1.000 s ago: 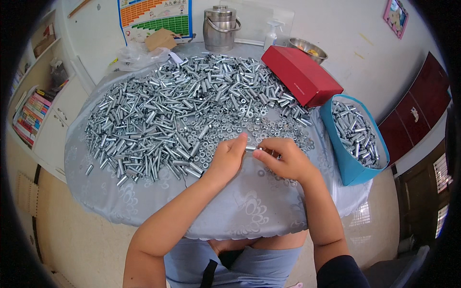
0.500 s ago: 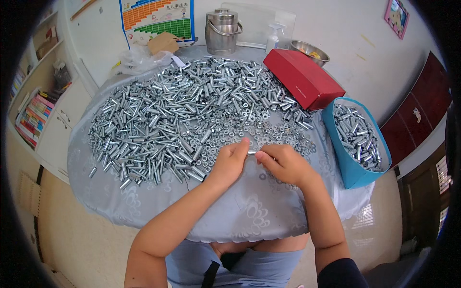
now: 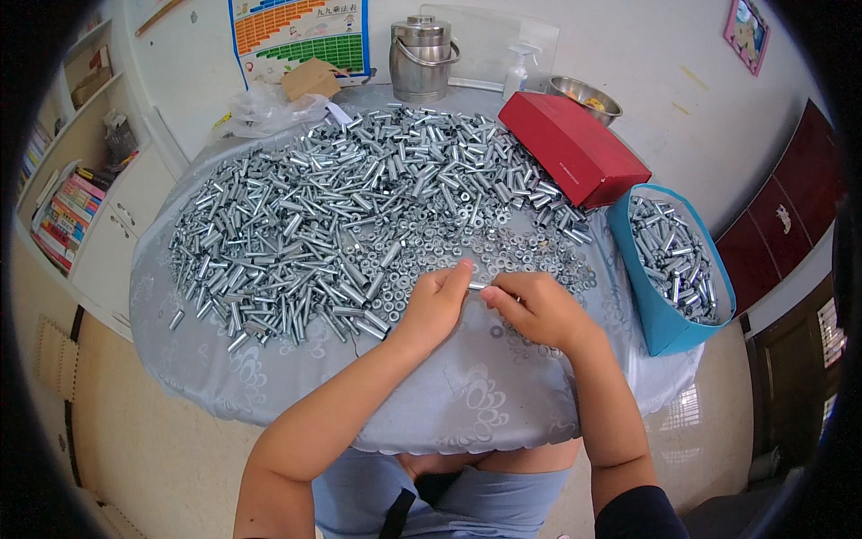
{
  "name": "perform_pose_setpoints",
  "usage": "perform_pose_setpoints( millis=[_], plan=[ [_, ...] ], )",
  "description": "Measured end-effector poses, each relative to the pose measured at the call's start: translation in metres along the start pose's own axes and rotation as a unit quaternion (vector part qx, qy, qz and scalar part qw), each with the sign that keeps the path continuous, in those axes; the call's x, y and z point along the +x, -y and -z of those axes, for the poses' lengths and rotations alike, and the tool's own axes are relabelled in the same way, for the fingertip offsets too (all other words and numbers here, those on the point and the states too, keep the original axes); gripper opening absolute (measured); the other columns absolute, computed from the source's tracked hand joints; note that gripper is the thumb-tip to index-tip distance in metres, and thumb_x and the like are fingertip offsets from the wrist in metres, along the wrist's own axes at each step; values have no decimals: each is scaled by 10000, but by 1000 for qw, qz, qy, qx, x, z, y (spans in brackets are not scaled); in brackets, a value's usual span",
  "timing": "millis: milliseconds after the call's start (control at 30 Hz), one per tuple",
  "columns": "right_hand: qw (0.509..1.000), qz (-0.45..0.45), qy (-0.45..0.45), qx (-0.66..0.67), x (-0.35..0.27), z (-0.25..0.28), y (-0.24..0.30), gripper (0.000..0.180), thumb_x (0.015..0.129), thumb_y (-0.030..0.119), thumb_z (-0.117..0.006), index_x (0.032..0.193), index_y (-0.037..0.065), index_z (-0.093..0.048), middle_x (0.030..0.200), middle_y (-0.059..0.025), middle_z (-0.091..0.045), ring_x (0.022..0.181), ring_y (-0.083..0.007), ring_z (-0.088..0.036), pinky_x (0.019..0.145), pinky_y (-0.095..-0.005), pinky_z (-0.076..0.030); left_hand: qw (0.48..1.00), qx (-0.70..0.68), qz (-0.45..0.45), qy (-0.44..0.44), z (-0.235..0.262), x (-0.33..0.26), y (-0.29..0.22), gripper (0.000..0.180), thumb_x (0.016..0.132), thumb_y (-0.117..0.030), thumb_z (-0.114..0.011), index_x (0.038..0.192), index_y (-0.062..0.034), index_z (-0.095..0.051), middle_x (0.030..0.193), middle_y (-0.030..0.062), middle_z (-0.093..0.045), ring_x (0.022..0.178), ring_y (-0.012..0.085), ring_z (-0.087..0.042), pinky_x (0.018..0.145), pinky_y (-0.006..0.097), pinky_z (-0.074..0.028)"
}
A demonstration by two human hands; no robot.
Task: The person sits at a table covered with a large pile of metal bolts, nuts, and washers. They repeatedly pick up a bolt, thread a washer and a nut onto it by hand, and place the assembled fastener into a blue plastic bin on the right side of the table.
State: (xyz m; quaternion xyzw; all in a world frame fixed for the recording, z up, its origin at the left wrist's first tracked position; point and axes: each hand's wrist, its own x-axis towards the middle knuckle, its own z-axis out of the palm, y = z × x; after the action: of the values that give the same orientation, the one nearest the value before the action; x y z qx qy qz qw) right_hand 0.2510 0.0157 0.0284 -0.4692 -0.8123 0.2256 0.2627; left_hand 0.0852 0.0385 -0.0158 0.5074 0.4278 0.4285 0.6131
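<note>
Between my fingertips is a short, shiny metal sleeve [image 3: 476, 287], held over the near side of the hardware pile. My left hand [image 3: 435, 305] grips its left end, thumb up and fingers curled. The right hand [image 3: 537, 310] pinches the other end between thumb and fingers. Most of the piece is hidden by my fingers, so any bolt inside it cannot be made out. Just beyond both hands lie many loose nuts and washers [image 3: 422, 260]. A wide heap of silvery sleeves and bolts [image 3: 296, 216] spreads to the left and behind.
A blue fabric bin [image 3: 660, 305] full of metal fasteners stands at the right, beside a red box [image 3: 575, 148]. Along the back are a steel lidded pot [image 3: 420, 67], a spray bottle [image 3: 516, 74], a metal bowl [image 3: 606, 103] and a plastic bag [image 3: 269, 112]. A grey patterned cloth [image 3: 404, 395] covers the table.
The whole view has shifted slightly, with the scene sitting a little further right and lower. Both hands keep nearly the same hold on the metal sleeve.
</note>
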Motion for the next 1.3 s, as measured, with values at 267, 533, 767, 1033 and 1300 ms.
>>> perform_pose_setpoints(
  millis=[267,533,767,1033,1300],
  plan=[
    [1000,-5,6,-3,0,1,2,363,898,309,-498,735,-12,-548,672,-206,-557,637,-388,-534,569,-418,-419,1000,9,-10,8,2,1,3,465,931,-363,-445,594,-45,-492,568,-47,-436,544,53,-357,499,247,-302],
    [1000,10,14,2,-2,4,7,309,781,309,-648,766,11,-569,610,-120,-565,543,-278,-569,522,-357,-443,1000,-25,5,6,3,0,2,451,928,-370,-454,594,-70,-498,548,-60,-406,523,41,-330,476,237,-277],
    [999,-3,5,39,-6,1,1,330,747,224,-666,989,21,-568,665,-96,-582,571,-233,-583,534,-329,-459,991,-113,76,5,1,1,-2,386,906,-395,-492,637,-120,-454,528,-78,-303,440,45,-276,420,222,-235],
    [997,43,-42,42,-4,-1,2,323,761,155,-658,1043,30,-562,726,-100,-594,627,-217,-602,575,-310,-482,993,-103,63,16,2,1,0,385,900,-389,-503,626,-135,-414,540,-67,-313,437,48,-282,415,228,-239],
    [993,87,-68,-35,-2,-5,-12,275,787,114,-656,1034,18,-583,767,-92,-610,647,-190,-589,614,-296,-479,989,-124,84,5,2,1,-1,383,897,-387,-507,628,-128,-421,539,-59,-321,433,54,-295,409,233,-248]
  ],
)
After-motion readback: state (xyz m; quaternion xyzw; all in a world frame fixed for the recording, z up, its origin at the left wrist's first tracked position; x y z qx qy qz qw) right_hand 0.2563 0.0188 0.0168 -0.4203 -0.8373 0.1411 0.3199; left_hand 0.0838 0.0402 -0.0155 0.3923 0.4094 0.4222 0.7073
